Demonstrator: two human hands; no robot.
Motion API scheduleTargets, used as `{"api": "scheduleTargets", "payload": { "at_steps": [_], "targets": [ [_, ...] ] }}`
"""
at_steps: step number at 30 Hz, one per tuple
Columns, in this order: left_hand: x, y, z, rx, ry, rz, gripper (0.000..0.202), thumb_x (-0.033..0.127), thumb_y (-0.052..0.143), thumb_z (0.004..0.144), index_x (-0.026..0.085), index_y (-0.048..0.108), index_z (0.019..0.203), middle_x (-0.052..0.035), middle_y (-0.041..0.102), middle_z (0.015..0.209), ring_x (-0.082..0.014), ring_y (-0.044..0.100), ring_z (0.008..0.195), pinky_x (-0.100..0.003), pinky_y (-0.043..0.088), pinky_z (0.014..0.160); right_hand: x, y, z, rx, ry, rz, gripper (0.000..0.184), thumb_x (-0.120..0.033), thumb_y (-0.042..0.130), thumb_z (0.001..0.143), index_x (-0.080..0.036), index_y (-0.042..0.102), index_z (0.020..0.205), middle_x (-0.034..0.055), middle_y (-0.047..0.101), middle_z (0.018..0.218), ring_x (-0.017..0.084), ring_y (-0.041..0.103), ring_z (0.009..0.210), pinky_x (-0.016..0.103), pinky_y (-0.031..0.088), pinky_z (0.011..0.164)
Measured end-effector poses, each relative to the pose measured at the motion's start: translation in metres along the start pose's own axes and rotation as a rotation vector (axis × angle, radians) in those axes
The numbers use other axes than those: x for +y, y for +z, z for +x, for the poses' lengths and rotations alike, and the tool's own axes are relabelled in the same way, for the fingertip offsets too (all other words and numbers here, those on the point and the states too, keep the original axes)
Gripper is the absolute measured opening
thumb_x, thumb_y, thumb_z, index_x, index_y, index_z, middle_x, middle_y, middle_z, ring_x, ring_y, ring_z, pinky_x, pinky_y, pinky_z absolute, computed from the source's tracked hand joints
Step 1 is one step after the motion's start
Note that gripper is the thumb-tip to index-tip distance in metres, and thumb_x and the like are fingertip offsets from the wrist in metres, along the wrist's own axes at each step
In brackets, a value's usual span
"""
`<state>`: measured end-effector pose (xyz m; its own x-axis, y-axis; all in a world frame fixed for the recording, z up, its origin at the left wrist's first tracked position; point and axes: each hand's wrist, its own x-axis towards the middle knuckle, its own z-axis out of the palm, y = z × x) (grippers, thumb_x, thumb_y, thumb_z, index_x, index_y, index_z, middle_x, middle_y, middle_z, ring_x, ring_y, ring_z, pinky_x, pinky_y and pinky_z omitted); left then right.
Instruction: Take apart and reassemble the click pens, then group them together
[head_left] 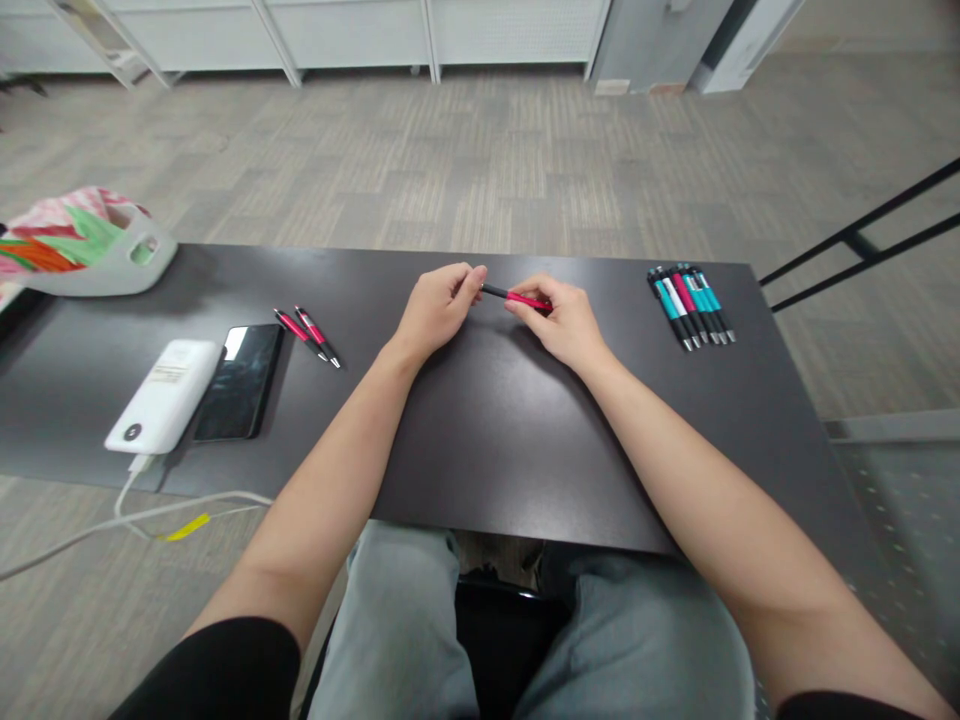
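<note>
Above the far part of the dark table [480, 440], a red and black pen [517, 297] is held level between my hands. My right hand [562, 318] is closed on its red barrel, thumb and fingers pinching it. At the black grip end, the closed fingers of my left hand [442, 308] meet the tip; whether something small is between them is hidden. Two red and black pens [309, 337] lie side by side to the left of my left hand. To the right of my right hand, several pens [690, 306] in teal, white and red lie in a row.
A white power bank [165, 395] with a white cable [124, 495] rests against a black phone [240, 382] at the left. A white basket [154, 250] of colourful packaging stands at the far left corner. Black metal bars [862, 240] rise beyond the right edge.
</note>
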<state>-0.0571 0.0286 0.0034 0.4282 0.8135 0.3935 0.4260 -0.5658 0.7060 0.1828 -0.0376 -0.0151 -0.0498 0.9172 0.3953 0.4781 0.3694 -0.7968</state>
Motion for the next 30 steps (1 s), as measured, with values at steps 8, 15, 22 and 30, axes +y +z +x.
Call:
{"api": "scheduleTargets", "payload": {
  "at_steps": [8,15,22,30],
  "targets": [
    [0.001,0.002,0.002,0.036,0.004,0.012,0.051,0.065,0.065,0.12,0.026,0.073,0.088,-0.0076,0.081,0.097,-0.0276,0.074,0.096,-0.04,0.054,0.095,-0.006,-0.004,0.002,-0.036,0.096,-0.001,0.04,-0.069,0.081,0.11,-0.03,0.088,0.104,0.0036,0.083,0.083,0.028,0.078,0.083,0.043,0.062,0.089],
    [0.011,0.001,0.003,0.043,-0.018,-0.018,0.039,0.052,0.073,0.118,0.026,0.073,0.089,-0.0073,0.081,0.098,-0.0276,0.073,0.098,-0.041,0.054,0.098,-0.006,-0.004,0.002,-0.061,0.099,-0.015,0.048,-0.075,0.076,0.11,-0.029,0.086,0.1,0.0035,0.08,0.079,0.027,0.074,0.079,0.041,0.058,0.084],
    [0.007,0.001,0.004,0.101,-0.039,-0.116,0.026,0.045,0.08,0.115,0.025,0.075,0.099,-0.0069,0.084,0.105,-0.024,0.077,0.098,-0.037,0.059,0.1,0.002,-0.001,0.002,0.08,0.133,0.022,0.037,-0.064,0.091,0.101,-0.029,0.083,0.112,0.0017,0.078,0.088,0.024,0.065,0.08,0.039,0.055,0.082],
    [0.0,0.002,0.002,0.056,-0.144,-0.267,0.057,0.082,0.08,0.106,0.025,0.08,0.101,-0.0073,0.087,0.095,-0.0224,0.079,0.087,-0.034,0.06,0.083,0.0,-0.004,0.003,0.11,0.134,0.081,0.037,-0.065,0.092,0.098,-0.028,0.086,0.104,0.0027,0.079,0.089,0.023,0.063,0.08,0.04,0.054,0.079]
  ]
}}
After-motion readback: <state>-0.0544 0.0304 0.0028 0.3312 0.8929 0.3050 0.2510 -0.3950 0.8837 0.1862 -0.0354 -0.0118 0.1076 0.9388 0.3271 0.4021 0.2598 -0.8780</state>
